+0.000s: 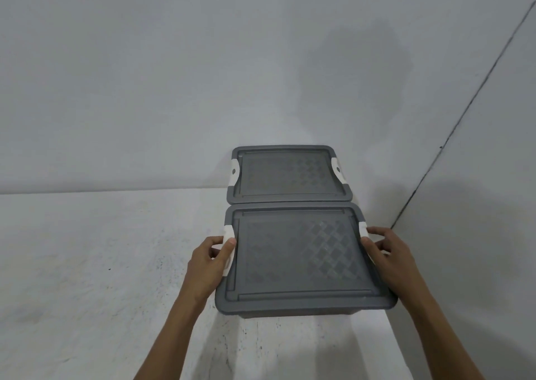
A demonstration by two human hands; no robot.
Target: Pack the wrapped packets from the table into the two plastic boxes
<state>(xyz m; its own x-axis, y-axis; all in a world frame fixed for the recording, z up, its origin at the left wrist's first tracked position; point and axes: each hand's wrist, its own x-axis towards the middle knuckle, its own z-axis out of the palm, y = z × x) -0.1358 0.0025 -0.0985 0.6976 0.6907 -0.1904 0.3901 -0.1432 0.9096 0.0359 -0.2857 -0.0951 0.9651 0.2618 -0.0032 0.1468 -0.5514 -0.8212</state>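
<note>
Plastic boxes, head view: two grey ones with lids on, both on the table at the right, close to the room corner. The near box (301,260) sits just in front of the far box (288,175), and their lid rims touch or nearly touch. Far box backs against the wall (174,74).

Markings: the only thing I can make out on the lids is a moulded diamond grid, clearer on the right half of each. No lettering is legible at this resolution. White side latches on the far box (233,170) each show a dark dot.

Left hand (208,260) grips the near box's left latch (228,252), thumb on top, fingers curled underneath. Right hand (385,254) holds the near box at its right side. Its thumb lies along the lid edge just below the right latch (363,230), and its fingers are curled at the box wall.

Surface: table (101,263) is white, rough and speckled with dark flecks. Back wall is plain grey-white with a darker patch (356,60) above the boxes. Side wall (493,176) meets it at a thin dark line (470,109) running diagonally.

Hidden: box contents can't be seen through the lids. The right latch is partly covered by the hand. Box bodies are mostly under the lids, and both forearms are cut off at the bottom edge.
</note>
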